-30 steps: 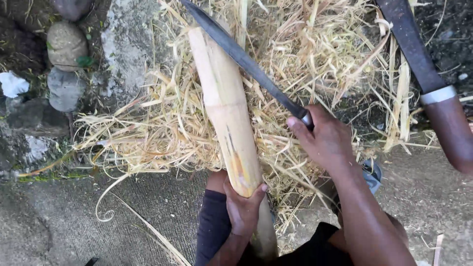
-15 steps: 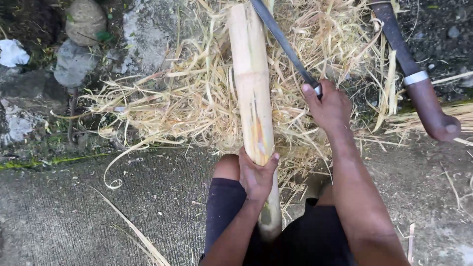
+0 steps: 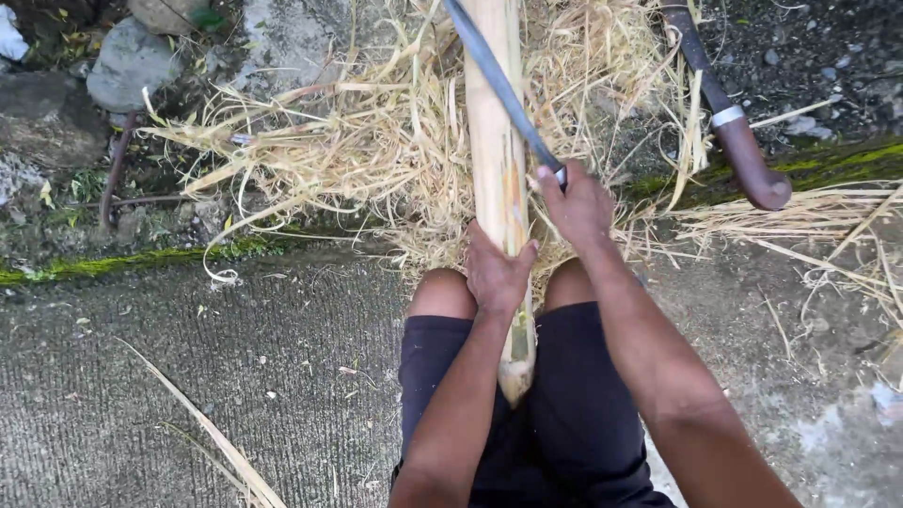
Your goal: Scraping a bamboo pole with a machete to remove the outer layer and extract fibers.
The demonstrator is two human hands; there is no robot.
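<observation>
A pale bamboo pole [image 3: 497, 141] runs from between my knees up to the top of the view. My left hand [image 3: 496, 271] grips the pole near its lower end. My right hand [image 3: 576, 205] holds the handle of a long dark blade [image 3: 499, 83], which lies slantwise across the pole's upper part. Dry yellow shavings [image 3: 376, 150] lie heaped around the pole.
A second knife with a brown wooden handle [image 3: 738, 141] lies on the ground at the upper right. Rocks [image 3: 127, 66] sit at the upper left beside a mossy edge [image 3: 132, 263]. Rough concrete [image 3: 216, 376] covers the near ground, with my dark shorts [image 3: 555, 414] below.
The view has shifted so the pole now stands nearly upright in the frame. Both hands keep their grips on pole and blade.
</observation>
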